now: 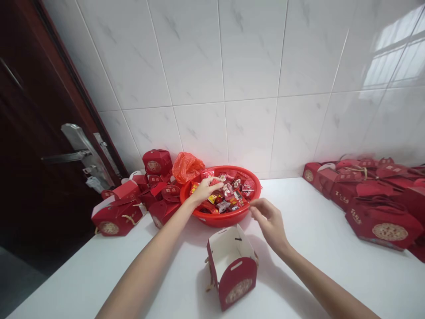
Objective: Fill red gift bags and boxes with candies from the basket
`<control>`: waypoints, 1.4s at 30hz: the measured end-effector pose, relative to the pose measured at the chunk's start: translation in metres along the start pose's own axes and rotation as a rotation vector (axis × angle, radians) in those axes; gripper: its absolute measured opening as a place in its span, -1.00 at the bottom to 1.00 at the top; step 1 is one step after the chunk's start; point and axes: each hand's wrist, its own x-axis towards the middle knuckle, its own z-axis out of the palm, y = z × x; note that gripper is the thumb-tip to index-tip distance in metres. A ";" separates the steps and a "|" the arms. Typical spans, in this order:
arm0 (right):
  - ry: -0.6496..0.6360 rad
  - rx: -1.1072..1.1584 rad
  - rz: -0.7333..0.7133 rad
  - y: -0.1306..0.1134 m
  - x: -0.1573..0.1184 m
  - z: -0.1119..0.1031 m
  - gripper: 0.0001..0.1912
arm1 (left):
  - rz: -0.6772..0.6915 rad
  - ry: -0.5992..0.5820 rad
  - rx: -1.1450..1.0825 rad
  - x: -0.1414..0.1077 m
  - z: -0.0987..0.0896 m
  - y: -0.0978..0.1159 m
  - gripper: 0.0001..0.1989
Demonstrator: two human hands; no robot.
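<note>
A red plastic basket (229,219) full of wrapped candies (229,190) stands near the tiled wall. My left hand (207,191) reaches over its left side, fingers closed at a red wrapped piece among the candies. Beside the basket's front right rim is my right hand (269,221), its fingers curled together; whatever they may hold is too small to make out. In front of the basket, between my forearms, an open red box (238,283) with a white inside and rope at its sides stands upright on the white table.
Closed red boxes (121,215) are piled at the left, near a crumpled red plastic bag (187,167). More red boxes (385,221) fill the right side. A dark door (40,110) with a metal handle is at the far left.
</note>
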 end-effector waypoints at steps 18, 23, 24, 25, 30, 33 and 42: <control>-0.154 0.384 0.416 -0.004 0.092 0.057 -0.86 | -0.014 0.044 -0.017 0.001 -0.003 0.002 -0.55; -0.151 0.379 0.444 -0.008 0.095 0.059 -0.89 | -0.013 0.034 0.040 0.002 -0.002 0.002 -0.48; -0.159 0.379 0.456 -0.009 0.095 0.059 -0.89 | 0.000 0.027 0.057 0.003 -0.002 0.002 -0.48; -0.162 0.381 0.469 -0.009 0.095 0.059 -0.91 | 0.017 0.023 0.076 0.003 -0.002 0.001 -0.48; -0.060 0.427 0.491 -0.008 0.097 0.058 -0.94 | 0.053 0.047 0.270 0.009 -0.004 -0.006 -0.48; 0.020 0.463 0.486 -0.006 0.100 0.058 -0.92 | 0.043 0.032 0.440 0.011 -0.006 -0.011 -0.47; 0.134 0.561 0.494 -0.006 0.102 0.056 -0.91 | -0.059 -0.275 0.533 0.007 -0.006 -0.023 -0.82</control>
